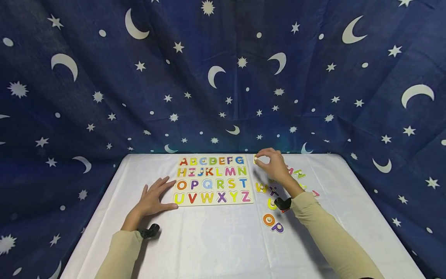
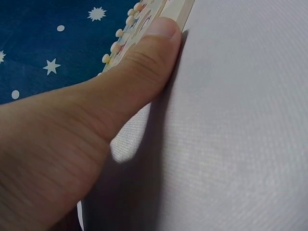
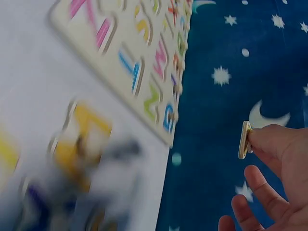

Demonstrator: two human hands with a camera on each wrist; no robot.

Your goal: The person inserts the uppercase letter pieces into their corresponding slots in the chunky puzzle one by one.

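Note:
A wooden alphabet puzzle board (image 1: 210, 189) lies on the table, its letters A to Z in four rows. Small knobs stand up from the letters A to K; L to Z show no knobs. My left hand (image 1: 152, 200) spreads its fingers at the board's left side, the thumb (image 2: 161, 41) against the near corner. Beyond the board's right far corner, my right hand (image 1: 277, 167) pinches a small wooden letter piece (image 3: 244, 139) between thumb and forefinger. That piece looks yellowish in the head view and edge-on in the right wrist view, above the tabletop; which letter it is, I cannot tell.
Loose knobbed letters lie right of the board, among them a W (image 1: 261, 188), an X (image 1: 273, 190), a U (image 1: 271, 204), an O (image 1: 269, 220), a P (image 1: 277, 227) and an N (image 1: 299, 174). My right forearm covers some. A star-patterned curtain (image 1: 223, 97) hangs behind the white-covered table (image 1: 216, 244).

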